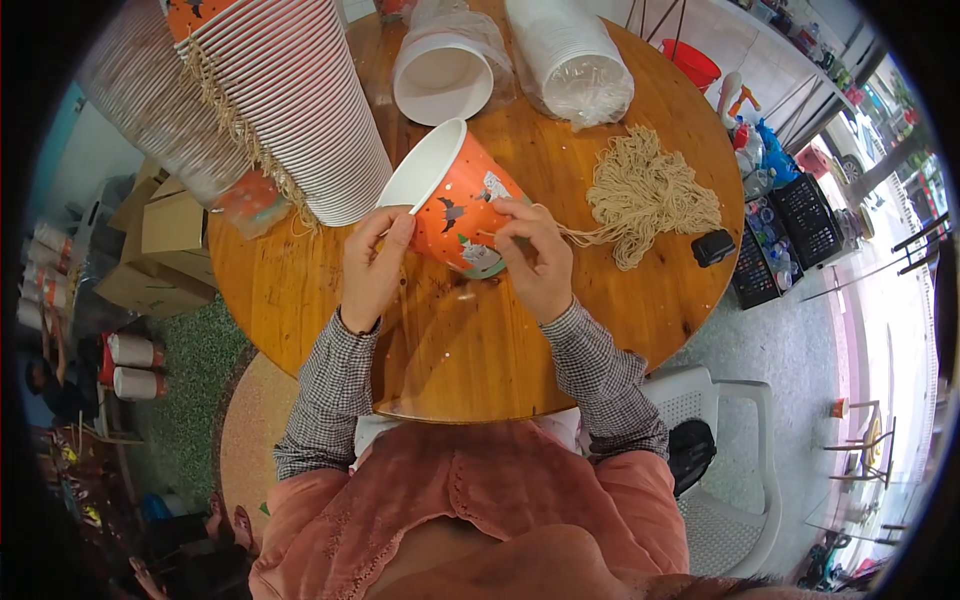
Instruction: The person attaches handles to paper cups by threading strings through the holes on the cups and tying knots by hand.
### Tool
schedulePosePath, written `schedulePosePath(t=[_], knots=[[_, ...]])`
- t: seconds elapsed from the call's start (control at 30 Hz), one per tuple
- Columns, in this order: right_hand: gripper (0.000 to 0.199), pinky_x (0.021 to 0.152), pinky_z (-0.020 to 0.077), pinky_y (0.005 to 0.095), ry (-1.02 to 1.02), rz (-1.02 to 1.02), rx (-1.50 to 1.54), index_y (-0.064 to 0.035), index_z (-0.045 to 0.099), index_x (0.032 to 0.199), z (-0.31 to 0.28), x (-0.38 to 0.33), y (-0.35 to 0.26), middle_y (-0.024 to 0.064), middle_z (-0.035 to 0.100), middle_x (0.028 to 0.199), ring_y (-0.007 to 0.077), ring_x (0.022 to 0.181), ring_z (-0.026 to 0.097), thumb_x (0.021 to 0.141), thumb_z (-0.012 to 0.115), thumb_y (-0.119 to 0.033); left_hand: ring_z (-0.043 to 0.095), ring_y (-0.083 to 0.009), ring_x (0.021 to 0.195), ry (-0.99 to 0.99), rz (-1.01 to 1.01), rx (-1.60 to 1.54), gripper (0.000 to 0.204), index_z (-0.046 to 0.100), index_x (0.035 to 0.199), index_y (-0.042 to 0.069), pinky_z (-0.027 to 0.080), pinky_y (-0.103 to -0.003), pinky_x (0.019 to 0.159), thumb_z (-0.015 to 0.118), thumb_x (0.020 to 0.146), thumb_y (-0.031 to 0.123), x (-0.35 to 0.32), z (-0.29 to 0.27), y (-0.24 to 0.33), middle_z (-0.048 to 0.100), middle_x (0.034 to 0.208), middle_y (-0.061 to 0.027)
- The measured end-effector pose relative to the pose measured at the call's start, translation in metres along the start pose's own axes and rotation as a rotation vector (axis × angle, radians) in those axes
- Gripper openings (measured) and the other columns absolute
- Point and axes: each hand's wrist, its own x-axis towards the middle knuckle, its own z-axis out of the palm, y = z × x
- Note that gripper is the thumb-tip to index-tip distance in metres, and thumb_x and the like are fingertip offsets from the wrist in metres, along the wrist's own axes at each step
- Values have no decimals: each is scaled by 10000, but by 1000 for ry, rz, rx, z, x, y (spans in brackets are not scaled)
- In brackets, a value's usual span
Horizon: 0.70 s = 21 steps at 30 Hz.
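Observation:
An orange paper bucket [455, 205] with bat pictures and a white inside is held tilted above the wooden table, its mouth facing up and left. My left hand [375, 265] grips its rim, thumb outside. At the bucket's right side, my right hand [537, 258] is closed, thumb and fingertips pinching a thin tan twine against the printed wall. From there the twine runs right to a loose tangled pile of twine [650, 195] on the table. Whether the twine passes through a hole in the bucket, I cannot tell.
A tall leaning stack of nested paper buckets [300, 110] with twine along its side stands at the left. White buckets in plastic wrap [570, 65] lie at the far side. A small black object [712, 247] sits near the round table's [480, 345] right edge.

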Motion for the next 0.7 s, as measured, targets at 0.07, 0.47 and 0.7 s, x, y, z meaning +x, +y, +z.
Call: schedulePosePath(t=[0.07, 0.47, 0.7], knots=[[91, 932, 451, 380, -64, -103, -142, -26, 605, 906, 1, 0, -5, 124, 626, 1183, 285, 1082, 578, 837, 664, -23, 548, -95, 814, -3, 58, 125, 223, 647, 994, -31, 454, -240, 751, 547, 977, 167, 0, -5, 0, 627, 897, -36], [89, 940, 452, 395, -146, -128, -168, -18, 613, 900, 11, -5, -12, 124, 637, 1166, 292, 1096, 583, 829, 668, -15, 573, -91, 828, 14, 6, -35, 223, 655, 1103, -9, 457, -234, 757, 537, 975, 130, 8, -7, 22, 658, 937, -45], [59, 862, 498, 303, -219, 111, 26, -2, 603, 925, 25, -19, -13, 117, 615, 1176, 179, 989, 621, 870, 626, -3, 572, -190, 807, -285, 287, 718, 229, 657, 1126, 65, 373, -337, 842, 553, 922, 73, 12, 0, 42, 632, 862, -58]])
